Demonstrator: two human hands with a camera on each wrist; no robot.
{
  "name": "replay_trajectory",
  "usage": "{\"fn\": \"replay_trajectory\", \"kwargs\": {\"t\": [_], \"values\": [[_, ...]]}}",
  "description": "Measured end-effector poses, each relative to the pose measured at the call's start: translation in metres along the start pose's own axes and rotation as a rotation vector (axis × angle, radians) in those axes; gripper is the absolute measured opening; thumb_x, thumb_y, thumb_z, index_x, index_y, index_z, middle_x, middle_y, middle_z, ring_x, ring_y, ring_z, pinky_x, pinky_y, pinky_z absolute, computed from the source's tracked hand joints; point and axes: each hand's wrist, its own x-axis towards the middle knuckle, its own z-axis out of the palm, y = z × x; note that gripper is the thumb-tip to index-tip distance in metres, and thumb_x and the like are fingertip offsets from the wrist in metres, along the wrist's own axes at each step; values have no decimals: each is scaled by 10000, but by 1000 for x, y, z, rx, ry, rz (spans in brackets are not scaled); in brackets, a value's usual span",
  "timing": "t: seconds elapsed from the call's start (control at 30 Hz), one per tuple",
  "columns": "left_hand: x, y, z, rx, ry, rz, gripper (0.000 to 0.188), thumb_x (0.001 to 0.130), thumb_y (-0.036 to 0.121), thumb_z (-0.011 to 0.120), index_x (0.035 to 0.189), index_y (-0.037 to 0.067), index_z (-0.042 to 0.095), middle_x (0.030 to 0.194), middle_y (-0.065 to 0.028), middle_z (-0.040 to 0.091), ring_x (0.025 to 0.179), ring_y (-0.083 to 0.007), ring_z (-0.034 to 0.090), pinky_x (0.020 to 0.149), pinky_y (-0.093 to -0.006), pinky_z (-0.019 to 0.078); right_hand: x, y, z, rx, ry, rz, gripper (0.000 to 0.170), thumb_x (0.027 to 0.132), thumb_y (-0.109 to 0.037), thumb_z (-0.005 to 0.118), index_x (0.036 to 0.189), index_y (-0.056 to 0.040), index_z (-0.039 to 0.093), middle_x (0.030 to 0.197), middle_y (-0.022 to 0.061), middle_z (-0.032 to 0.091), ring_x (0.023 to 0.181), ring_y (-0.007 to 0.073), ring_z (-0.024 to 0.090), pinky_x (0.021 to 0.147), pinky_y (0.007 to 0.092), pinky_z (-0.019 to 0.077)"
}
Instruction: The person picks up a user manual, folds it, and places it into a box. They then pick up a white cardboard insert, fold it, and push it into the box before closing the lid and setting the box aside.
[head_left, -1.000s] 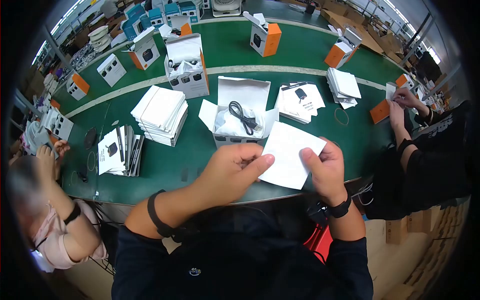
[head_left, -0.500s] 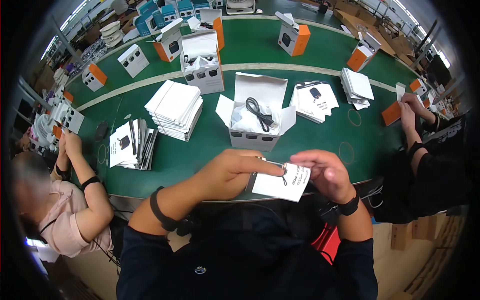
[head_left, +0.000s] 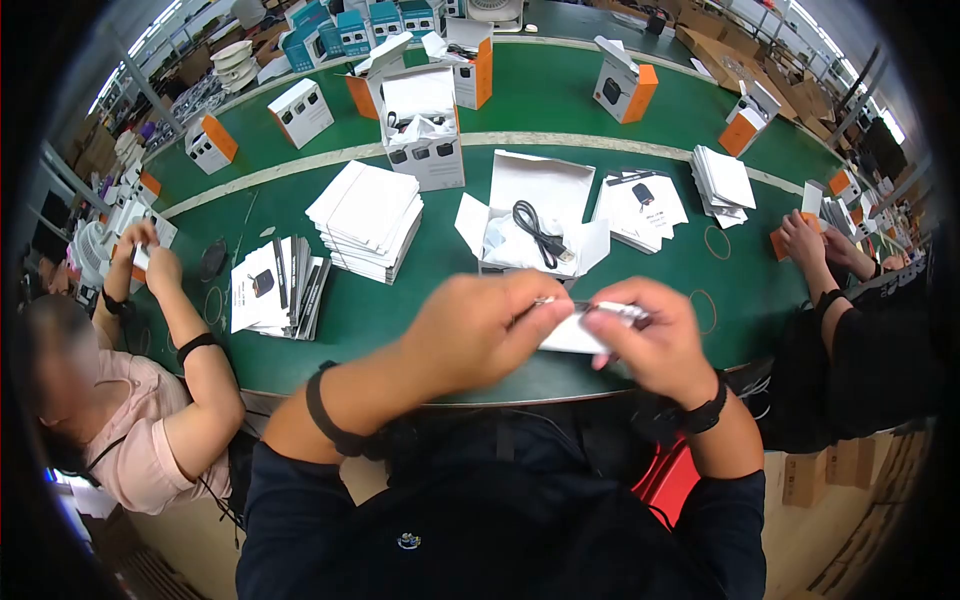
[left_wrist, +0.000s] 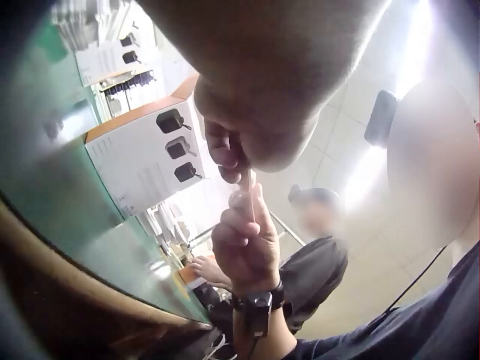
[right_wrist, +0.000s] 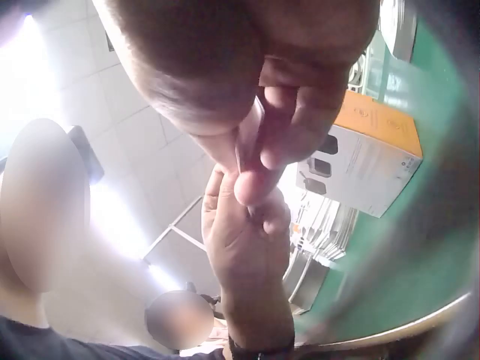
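Observation:
A small white booklet (head_left: 572, 338) is held between both hands over the table's near edge, turned almost edge-on. At its left end my left hand (head_left: 480, 325) pinches it with thumb and fingers. The right hand (head_left: 655, 338) grips the other end, thumb on the near side. Much of the booklet is hidden behind the fingers; in the right wrist view it is a thin pale edge (right_wrist: 251, 135). Just beyond the hands stands a white box (head_left: 540, 185) with its flaps up. A coiled black cable (head_left: 535, 235) lies on white wrapping inside it.
Printed booklets (head_left: 640, 208) lie behind the box to the right, and more booklets (head_left: 275, 285) at left. A tall white stack (head_left: 365, 215) stands between. Several orange-and-white boxes (head_left: 625, 85) line the green table (head_left: 540, 112). People sit at both sides.
The booklet was turned from its blank side to its printed side, then tipped almost edge-on. My right hand, loose half a second ago, now grips its end. The left hand kept hold.

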Motion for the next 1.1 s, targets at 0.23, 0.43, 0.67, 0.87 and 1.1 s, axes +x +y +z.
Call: {"fn": "replay_trajectory", "kwargs": {"t": [0.23,0.43,0.67,0.87,1.1], "values": [[39,-36,-22,662,-40,261,353,955,319,696,1172,41,697,1074,-124,685,1043,-307,653,987,-448,466,65,-49,-34,-734,210,-417,152,931,-95,726,1060,-14,730,902,102,735,764,181,684,692,307,526],[22,-35,-5,798,13,218,281,954,359,697,1047,95,730,1051,-84,653,1033,-249,643,1107,-571,322,87,-69,-9,-1271,-35,-564,151,878,-150,731,979,-39,717,851,189,701,810,421,670,716,478,535],[13,-34,2,692,89,167,288,917,321,747,1087,90,717,1177,-103,625,1148,-256,597,1046,-530,346,103,-74,15,-1579,-178,-585,105,819,-133,715,857,-37,696,753,181,688,771,374,703,681,456,556],[12,-41,5,669,126,174,319,893,309,772,1119,95,703,1213,-121,615,1159,-268,588,995,-491,350,105,-39,25,-1643,-239,-497,165,800,-174,732,916,-70,678,786,117,698,748,307,727,630,415,570],[10,-43,1,583,110,144,323,899,346,761,1117,111,715,1249,-124,587,1199,-272,574,1095,-594,280,106,-70,24,-1671,-235,-340,157,830,-164,712,950,-65,692,790,136,711,779,320,728,653,433,570]]}}
